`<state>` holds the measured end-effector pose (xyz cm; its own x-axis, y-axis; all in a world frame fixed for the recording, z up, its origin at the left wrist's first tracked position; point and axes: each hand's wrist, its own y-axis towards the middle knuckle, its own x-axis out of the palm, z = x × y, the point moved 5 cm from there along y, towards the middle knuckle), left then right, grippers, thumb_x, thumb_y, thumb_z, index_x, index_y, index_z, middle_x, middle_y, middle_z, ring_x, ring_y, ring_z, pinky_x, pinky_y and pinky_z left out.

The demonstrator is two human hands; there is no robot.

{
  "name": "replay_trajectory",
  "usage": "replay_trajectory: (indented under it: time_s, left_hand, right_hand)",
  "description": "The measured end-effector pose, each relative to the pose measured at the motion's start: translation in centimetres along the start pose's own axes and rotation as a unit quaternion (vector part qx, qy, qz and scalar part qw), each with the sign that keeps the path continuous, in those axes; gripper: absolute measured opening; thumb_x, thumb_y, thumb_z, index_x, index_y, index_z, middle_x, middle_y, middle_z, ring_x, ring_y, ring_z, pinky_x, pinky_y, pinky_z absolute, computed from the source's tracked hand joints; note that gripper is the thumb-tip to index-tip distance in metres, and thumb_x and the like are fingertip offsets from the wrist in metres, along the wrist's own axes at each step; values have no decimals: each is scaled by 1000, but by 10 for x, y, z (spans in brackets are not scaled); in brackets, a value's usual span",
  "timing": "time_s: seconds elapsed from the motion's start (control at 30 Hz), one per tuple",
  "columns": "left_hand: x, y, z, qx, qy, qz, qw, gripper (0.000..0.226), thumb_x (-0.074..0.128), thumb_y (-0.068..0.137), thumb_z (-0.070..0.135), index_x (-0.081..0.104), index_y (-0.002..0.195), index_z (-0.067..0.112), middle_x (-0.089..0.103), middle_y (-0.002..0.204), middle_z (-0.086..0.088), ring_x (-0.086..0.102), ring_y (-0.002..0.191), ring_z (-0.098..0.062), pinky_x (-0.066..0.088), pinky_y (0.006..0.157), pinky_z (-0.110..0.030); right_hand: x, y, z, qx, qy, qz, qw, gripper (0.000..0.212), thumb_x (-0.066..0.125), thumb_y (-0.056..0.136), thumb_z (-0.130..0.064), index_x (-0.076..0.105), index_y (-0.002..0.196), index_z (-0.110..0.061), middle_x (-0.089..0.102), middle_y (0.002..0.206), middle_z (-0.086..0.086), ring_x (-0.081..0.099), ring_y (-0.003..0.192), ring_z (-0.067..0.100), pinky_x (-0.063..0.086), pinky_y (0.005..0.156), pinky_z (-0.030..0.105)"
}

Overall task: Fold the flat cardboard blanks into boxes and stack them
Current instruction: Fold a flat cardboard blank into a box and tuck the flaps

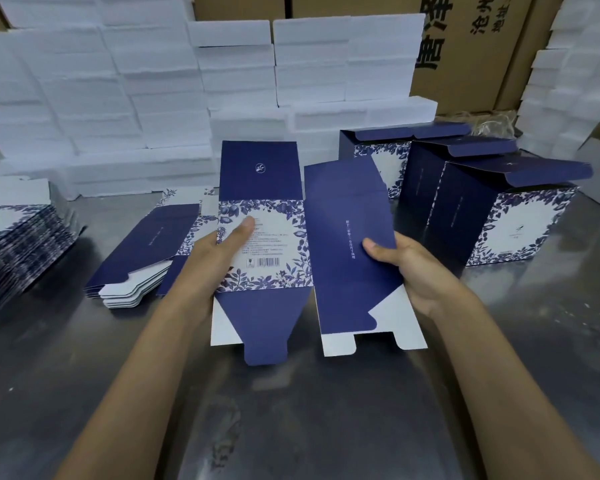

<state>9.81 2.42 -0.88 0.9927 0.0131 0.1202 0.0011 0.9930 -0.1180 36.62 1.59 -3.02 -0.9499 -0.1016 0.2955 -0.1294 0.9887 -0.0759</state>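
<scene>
Between the two hands, above the grey metal table (291, 427), a navy and floral cardboard blank (305, 244) is held partly opened, its printed white panel with a barcode facing up and a plain navy panel angled to the right. The left hand (219, 251) grips the blank's left edge, thumb lying flat across the printed panel. The right hand (409, 271) pinches the right edge of the navy panel, thumb on top and fingers behind. White tabs and a navy flap hang from the blank's near end.

Just left of it, a small pile of flat blanks (142, 261) lies on the table, and a taller pile (18, 244) sits at the far left edge. To the right stand three folded boxes (520, 223) close together, their navy lid flaps raised; what is inside them cannot be seen. Behind everything rise stacks of white foam blocks (160, 84), with brown cartons (471, 50) bearing black characters beyond.
</scene>
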Motion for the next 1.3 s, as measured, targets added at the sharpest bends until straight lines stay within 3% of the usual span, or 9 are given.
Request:
replay_trajectory:
  time_s: [0.17,0.3,0.5,0.7,0.87,1.0,1.13,1.2,1.3]
  left_hand:
    - [-2,-1,5,49,40,-3,998,31,75,86,44,70,108,22,79,95,-2,77,82,-23,59,57,-30]
    - [6,-1,4,29,51,-28,998,31,73,86,43,74,103,17,79,94,-4,77,81,-21,57,56,-24]
    - [0,1,4,44,84,62,994,42,61,91,59,74,91,20,78,81,4,75,68,-13,51,47,-18]
    - [-1,3,3,59,48,102,992,37,60,93,57,72,85,23,77,78,8,75,67,-11,55,50,-22]
    - [16,2,3,88,148,32,984,32,50,103,43,71,104,19,77,102,1,73,96,-17,57,82,-31]
    - [19,0,4,95,167,45,980,35,45,105,41,68,109,14,73,108,-1,69,103,-20,52,84,-31]
    - [19,2,0,88,158,41,983,37,51,102,43,59,126,16,70,119,-6,67,110,-25,51,100,-44]
    - [22,2,-1,105,171,21,979,44,56,101,38,45,142,25,64,129,0,65,114,-13,49,104,-36]
    - [35,1,-5,132,179,-57,973,62,60,100,21,29,152,31,49,132,28,52,105,26,40,94,-4]
  right_hand:
    - [1,-1,1,30,31,6,999,26,76,77,-20,80,102,-16,77,110,11,75,95,27,62,80,41]
    - [-2,0,-5,-19,51,53,997,16,65,97,-29,81,100,-25,77,111,5,76,95,23,61,70,37]
    - [2,-3,-7,-12,16,35,999,18,69,93,-30,80,104,-20,77,111,10,77,91,24,60,67,35]
    - [1,-5,-5,-1,-13,20,1000,20,64,98,-26,77,111,-17,75,116,11,74,104,29,62,79,39]
    - [-9,-6,-9,16,60,81,995,23,66,96,-25,75,115,-16,77,112,10,76,97,28,63,75,41]
    - [-11,-11,-10,55,85,40,994,23,74,83,-27,82,102,-15,77,111,12,77,92,28,62,67,39]
    - [-12,-12,-13,31,88,45,995,32,69,86,-16,73,117,-15,75,116,13,75,99,31,62,72,42]
    - [-15,-13,-16,35,100,61,992,32,75,76,-21,79,107,-11,77,107,13,77,87,29,61,63,38]
    - [-21,-15,-22,21,99,73,992,15,75,76,-27,84,82,-16,79,95,9,77,75,25,59,57,33]
